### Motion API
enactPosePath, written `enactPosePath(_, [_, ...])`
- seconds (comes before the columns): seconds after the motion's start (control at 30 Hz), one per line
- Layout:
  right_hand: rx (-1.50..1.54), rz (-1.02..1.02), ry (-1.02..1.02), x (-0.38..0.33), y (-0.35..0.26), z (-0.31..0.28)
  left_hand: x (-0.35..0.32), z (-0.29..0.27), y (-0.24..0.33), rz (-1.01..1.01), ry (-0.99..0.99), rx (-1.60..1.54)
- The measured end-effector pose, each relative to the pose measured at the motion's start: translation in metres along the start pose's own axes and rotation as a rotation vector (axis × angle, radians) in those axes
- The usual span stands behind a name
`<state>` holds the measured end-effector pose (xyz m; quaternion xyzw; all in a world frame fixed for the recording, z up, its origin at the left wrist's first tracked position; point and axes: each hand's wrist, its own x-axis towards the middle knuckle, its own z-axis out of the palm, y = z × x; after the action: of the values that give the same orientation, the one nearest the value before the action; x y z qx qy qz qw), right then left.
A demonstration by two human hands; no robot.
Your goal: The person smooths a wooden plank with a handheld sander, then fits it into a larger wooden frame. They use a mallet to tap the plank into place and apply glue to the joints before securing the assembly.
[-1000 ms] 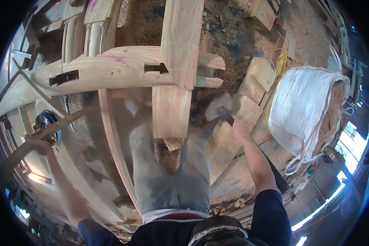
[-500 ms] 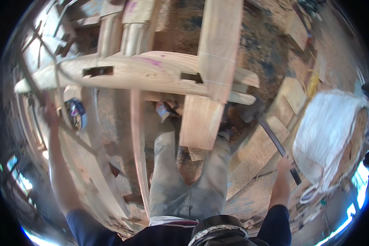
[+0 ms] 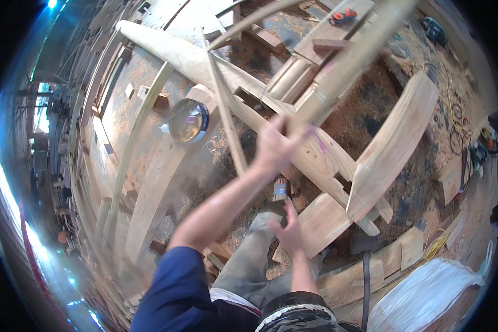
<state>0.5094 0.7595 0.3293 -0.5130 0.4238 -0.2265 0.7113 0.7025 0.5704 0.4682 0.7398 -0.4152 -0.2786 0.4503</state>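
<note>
Underfoot, sawdust floor point(image 3: 393, 105) surrounds the joined timber frame point(image 3: 315, 160). Your left hand point(image 3: 275, 146) grips a long pole point(image 3: 348, 63) above it; your right hand point(image 3: 289, 232) hangs spread nearby. A round tin point(image 3: 188, 120) sits beside the frame.

Round tin point(image 3: 188, 120) w/ shiny lid sits on a plank, left of centre. Orange power tool point(image 3: 343, 15) on timber at top. White sack point(image 3: 426, 299) bottom right, yellow cord point(image 3: 438, 245) coiled just above it. Sawdust point(image 3: 370, 105) over floor btwn beams.
</note>
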Motion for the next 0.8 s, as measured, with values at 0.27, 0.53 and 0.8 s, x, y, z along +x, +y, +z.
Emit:
enactPosePath(0.27, [-0.051, 0.026, 0.619, 0.045, 0.005, 0.02, -0.081, 0.115, 0.026, -0.114, -0.105, -0.315])
enactPosePath(0.53, [-0.523, 0.032, 1.069, 0.021, -0.064, -0.103, 0.033, 0.045, -0.17, -0.538, 0.571, 0.31])
enactPosePath(0.8, [-0.709, -0.126, 1.138, -0.028, -0.023, -0.176, 0.052, 0.09, -0.21, -0.813, 0.278, -0.92])
